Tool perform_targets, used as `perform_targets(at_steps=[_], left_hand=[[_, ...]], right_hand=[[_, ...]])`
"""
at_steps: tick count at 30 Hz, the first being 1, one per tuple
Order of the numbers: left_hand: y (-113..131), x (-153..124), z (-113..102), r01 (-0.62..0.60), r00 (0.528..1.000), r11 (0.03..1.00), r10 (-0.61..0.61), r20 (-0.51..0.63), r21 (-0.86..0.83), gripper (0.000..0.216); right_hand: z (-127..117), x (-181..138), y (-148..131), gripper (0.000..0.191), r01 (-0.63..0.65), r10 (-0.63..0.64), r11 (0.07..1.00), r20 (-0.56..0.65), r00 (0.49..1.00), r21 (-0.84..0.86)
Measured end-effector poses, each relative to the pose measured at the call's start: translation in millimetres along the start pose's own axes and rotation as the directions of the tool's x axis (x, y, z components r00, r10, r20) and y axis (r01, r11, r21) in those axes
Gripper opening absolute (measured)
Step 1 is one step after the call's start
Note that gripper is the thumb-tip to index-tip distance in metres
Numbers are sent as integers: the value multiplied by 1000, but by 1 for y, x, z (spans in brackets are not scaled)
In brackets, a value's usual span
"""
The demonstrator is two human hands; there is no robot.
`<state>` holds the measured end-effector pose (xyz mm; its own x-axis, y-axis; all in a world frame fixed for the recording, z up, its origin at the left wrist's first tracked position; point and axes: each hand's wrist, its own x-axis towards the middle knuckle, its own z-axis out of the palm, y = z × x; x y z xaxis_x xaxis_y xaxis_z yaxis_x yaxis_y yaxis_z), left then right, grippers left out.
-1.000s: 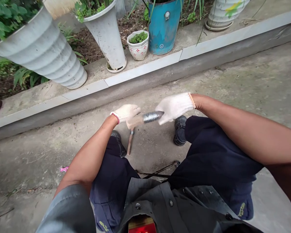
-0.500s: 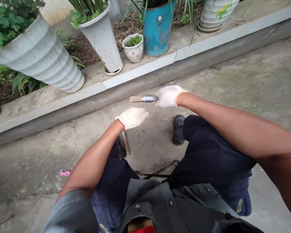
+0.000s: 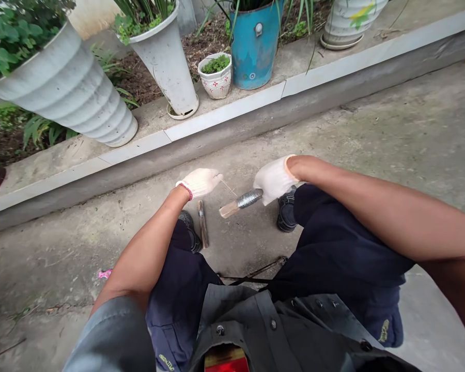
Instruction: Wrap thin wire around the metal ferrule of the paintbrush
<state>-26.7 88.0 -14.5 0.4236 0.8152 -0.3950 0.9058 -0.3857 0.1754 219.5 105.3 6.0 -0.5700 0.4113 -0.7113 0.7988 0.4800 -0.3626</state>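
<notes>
My right hand point(image 3: 275, 180), in a white knit glove, is closed on one end of a flat wooden stick with silvery wire point(image 3: 250, 198) wound around its middle. The bare end of the wooden stick point(image 3: 229, 209) points down to the left. My left hand point(image 3: 202, 183), gloved as well, pinches a thin strand of the wire point(image 3: 228, 186), which runs taut from the winding to the fingertips. Below the left hand, beside my shoe, a second wooden stick point(image 3: 203, 225) with a greyish band near its upper part lies on the concrete.
Ahead runs a low tiled ledge point(image 3: 225, 116) bearing a ribbed white planter point(image 3: 77, 93), a tall white pot point(image 3: 165, 62), a small flowered pot point(image 3: 217, 82) and a blue bucket point(image 3: 254, 51). A pink object point(image 3: 105, 274) lies on the ground at left. My shoes point(image 3: 287, 209) stand either side.
My right hand has lowered toward me and tilted the wound stick, its bare end now pointing down. My left hand has moved slightly left and up, drawing the strand out to the upper left.
</notes>
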Motion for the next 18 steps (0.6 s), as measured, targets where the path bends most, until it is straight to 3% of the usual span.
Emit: perform_targets(at_steps=[5, 10, 13, 15, 18], left_hand=[[28, -5, -3, -64, 998, 995, 63, 18, 75, 46], [48, -15, -8, -58, 998, 998, 59, 12, -30, 51], [45, -19, -13, -37, 999, 992, 36, -8, -119, 50], [35, -19, -14, -36, 999, 985, 32, -23, -168, 48], [13, -15, -11, -48, 999, 969, 46, -13, -242, 43]], right_hand=[[3, 22, 1, 17, -263, 230, 941, -166, 959, -214], [-18, 24, 9, 28, -338, 245, 928, -424, 872, -157], [-31, 10, 6, 37, -267, 183, 960, -539, 822, -82], [-36, -3, 0, 41, -149, 101, 988, -541, 835, -45], [-35, -20, -10, 41, 71, -64, 997, -452, 890, -2]])
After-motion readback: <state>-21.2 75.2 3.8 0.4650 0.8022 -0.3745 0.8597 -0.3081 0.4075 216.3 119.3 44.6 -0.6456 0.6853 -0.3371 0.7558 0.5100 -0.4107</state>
